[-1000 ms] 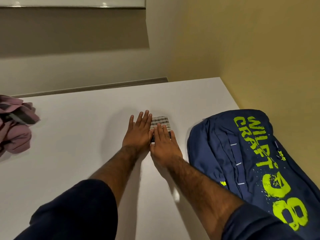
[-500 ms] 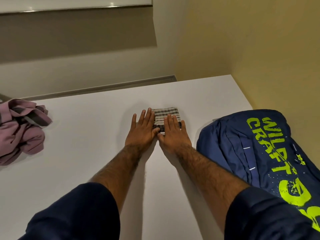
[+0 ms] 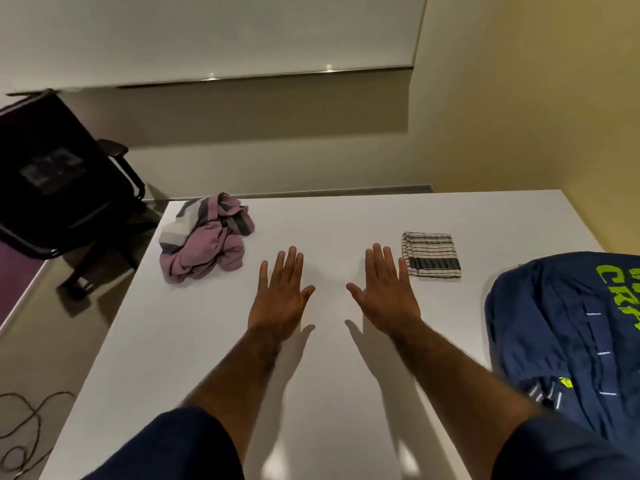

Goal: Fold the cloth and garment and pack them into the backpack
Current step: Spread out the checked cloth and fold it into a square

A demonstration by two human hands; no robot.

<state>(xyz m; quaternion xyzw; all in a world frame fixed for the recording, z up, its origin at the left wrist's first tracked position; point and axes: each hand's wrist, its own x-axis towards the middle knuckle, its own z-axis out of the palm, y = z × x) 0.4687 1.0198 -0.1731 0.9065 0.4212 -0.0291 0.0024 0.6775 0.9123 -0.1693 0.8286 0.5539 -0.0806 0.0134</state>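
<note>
A small checked cloth (image 3: 431,254), folded into a neat rectangle, lies on the white table (image 3: 329,375) toward the right. A crumpled pink and grey garment (image 3: 204,239) sits at the table's far left corner. The navy backpack (image 3: 568,337) with neon green lettering lies on the table at the right edge. My left hand (image 3: 280,294) and my right hand (image 3: 386,289) hover flat over the table's middle, fingers straight, holding nothing. My right hand is just left of the folded cloth, apart from it.
A black office chair (image 3: 59,181) stands beyond the table's left side. A dark cable (image 3: 24,431) curls on the floor at the lower left. A yellow wall (image 3: 554,116) runs along the right of the table.
Both hands lifted off the folded cloth and moved left, spreading apart. The view swung left, bringing the garment, chair and floor into sight.
</note>
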